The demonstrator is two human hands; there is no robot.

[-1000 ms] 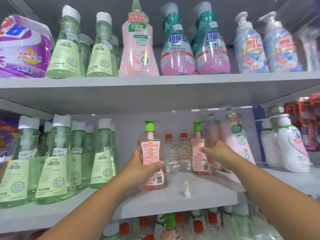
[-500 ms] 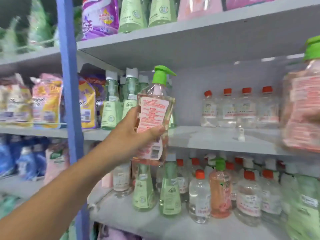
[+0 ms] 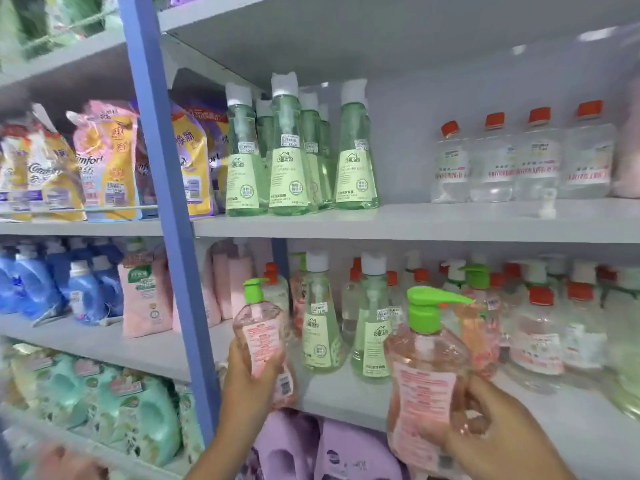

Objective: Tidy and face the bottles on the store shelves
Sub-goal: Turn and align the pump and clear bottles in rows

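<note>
The left hand (image 3: 254, 382) is gripping a clear pink plastic pump bottle with a green pump head (image 3: 260, 336), fingers curled round its lower body from behind, thumb lying across the pink back label. That bottle is standing roughly upright at about 7 o'clock in the view, in front of the left end of the grey lower shelf (image 3: 346, 389), just beside the blue metal shelf post (image 3: 173, 216). The right hand (image 3: 491, 427) is holding a second, nearer pink pump bottle with a green spout (image 3: 427, 379) at about 5 o'clock, its fingers wrapping the bottle's right side and base; the spout is pointing toward 3 o'clock and the back label is facing the camera. Between the two held bottles, two tall green cone-shaped bottles with white caps (image 3: 320, 317) are standing on the lower shelf. At 12 o'clock, on the shelf above, more green cone bottles (image 3: 287, 157) are clustering together, and toward 2 o'clock a row of clear red-capped bottles (image 3: 519, 157) is lining up. Colourful refill pouches (image 3: 104, 161) are sitting at 10 o'clock.
</note>
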